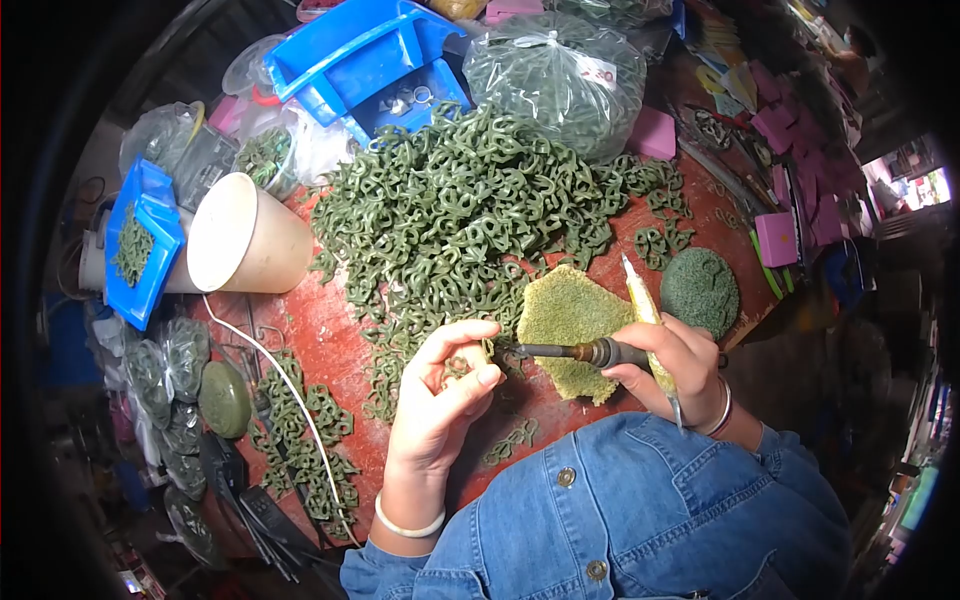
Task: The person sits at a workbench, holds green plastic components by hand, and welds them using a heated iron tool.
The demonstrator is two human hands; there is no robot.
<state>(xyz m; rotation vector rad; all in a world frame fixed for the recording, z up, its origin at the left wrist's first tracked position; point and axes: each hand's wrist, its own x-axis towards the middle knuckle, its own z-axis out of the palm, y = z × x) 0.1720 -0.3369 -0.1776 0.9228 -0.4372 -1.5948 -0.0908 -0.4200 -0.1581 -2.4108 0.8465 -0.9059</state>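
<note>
My left hand (440, 395) pinches a small green openwork piece (487, 349) between thumb and fingers; part of it is hidden. In my right hand (685, 370) lies a soldering-iron-like tool (608, 353) with a dark handle, its thin metal tip at or very near the green piece. The same hand also holds a slim yellow pointed tool (643, 300), tilted upright between the fingers. Beneath the iron is a yellow-green sponge (570, 305). A dark green round pad (700, 293) sits right of it. Beyond both hands spreads a large heap of green openwork pieces (470, 200).
A white bucket (245, 235) stands left on the red table (330, 325), near a blue tray (145, 245). Blue bins (365, 60) and a tied clear bag (555, 85) are at the back. A white cord (270, 365) crosses the left side. Pink blocks (776, 240) lie right.
</note>
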